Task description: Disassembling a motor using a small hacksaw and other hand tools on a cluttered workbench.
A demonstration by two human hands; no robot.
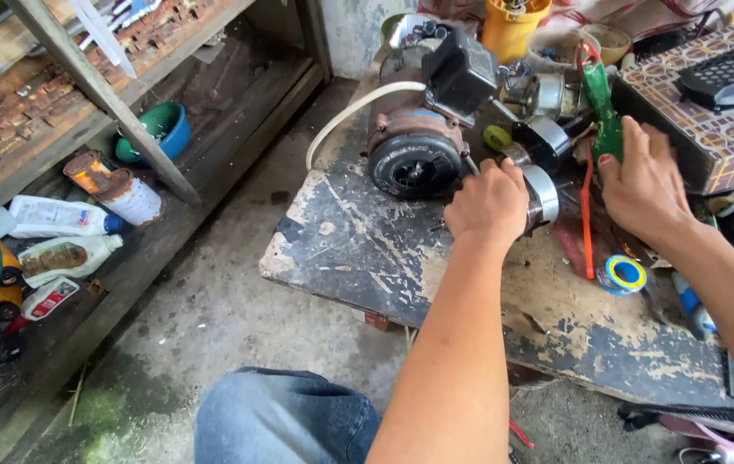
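your left hand (489,204) is curled into a loose fist on a shiny metal cylinder (541,196) lying on the worn workbench (358,249); the fingers fold over its near end, though you cannot tell from here how firmly they clamp it. your right hand (645,185) is spread flat, fingers apart, resting against the side of a patterned box (711,137), with the fingertips just beside a green-handled tool (601,107) that stands roughly upright.

containers first: a yellow tub (511,26) at the back of the bench holds small parts that are too blurred to name, and two pale round pots (586,41) sit beside it, contents unclear. on the low shelf at your left a green bowl sits nested in a blue bowl (161,131), near a rusty can (113,186) lying on its side and several plastic bottles (62,236) (all lying down).

the electric motor (418,129) sits at the bench's far edge, just beside your left hand. its long axis runs away from you, with the dark round end cover facing you and a black box mounted on top. a white hose (345,116) curves off its left side. a roll of blue and yellow tape (623,275) lies near your right wrist.
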